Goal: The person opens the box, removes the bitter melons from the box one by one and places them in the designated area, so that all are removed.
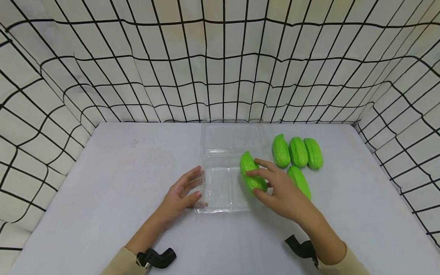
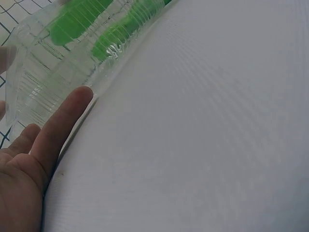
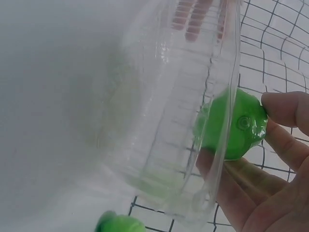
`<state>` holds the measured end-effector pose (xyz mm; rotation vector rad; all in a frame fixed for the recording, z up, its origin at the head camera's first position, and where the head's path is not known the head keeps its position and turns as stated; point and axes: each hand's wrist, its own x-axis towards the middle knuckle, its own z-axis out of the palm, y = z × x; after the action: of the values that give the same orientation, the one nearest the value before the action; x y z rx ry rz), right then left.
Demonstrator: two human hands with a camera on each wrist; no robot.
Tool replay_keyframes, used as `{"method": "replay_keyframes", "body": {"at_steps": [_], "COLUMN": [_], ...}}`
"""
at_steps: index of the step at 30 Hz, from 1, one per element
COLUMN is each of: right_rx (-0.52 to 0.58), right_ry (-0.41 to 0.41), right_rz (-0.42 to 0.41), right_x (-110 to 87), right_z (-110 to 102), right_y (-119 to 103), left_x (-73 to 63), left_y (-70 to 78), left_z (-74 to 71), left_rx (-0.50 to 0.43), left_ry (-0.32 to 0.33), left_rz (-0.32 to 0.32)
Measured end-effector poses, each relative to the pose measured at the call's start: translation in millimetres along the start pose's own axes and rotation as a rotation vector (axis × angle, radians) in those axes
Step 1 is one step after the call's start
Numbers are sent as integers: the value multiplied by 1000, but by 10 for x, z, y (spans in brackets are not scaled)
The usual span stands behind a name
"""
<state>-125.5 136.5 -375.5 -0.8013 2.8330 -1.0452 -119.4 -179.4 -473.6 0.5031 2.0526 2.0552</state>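
Note:
A clear plastic clamshell box (image 1: 221,191) lies on the table with its lid (image 1: 235,137) folded back. My right hand (image 1: 282,191) pinches a glossy green ridged toy vegetable (image 1: 252,172) between thumb and fingers, over the box's right side. In the right wrist view, the rounded end of this toy vegetable (image 3: 246,123) shows, partly behind the clear wall. My left hand (image 1: 180,194) is at the box's left edge with fingers spread and loosely extended. One finger (image 2: 63,121) lies along the box's side in the left wrist view.
Three similar green toy vegetables (image 1: 298,152) lie side by side to the right of the lid. Another toy vegetable (image 1: 298,181) lies nearer, partly hidden by my right hand. A black wire grid (image 1: 223,68) borders the white table (image 1: 144,160) at the back and sides.

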Motion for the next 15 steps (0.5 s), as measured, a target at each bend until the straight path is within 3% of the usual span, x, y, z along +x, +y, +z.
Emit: {"method": "replay_keyframes", "body": {"at_steps": [15], "right_rx": [-39], "right_ry": [50], "right_rz": [4], "right_x": [-108], "right_z": [-134], "right_y": [112], "left_x": [3], "left_y": [-11], "left_z": [7], "left_rx": [-2], "left_ry": [-3], "left_rz": [-3]}}
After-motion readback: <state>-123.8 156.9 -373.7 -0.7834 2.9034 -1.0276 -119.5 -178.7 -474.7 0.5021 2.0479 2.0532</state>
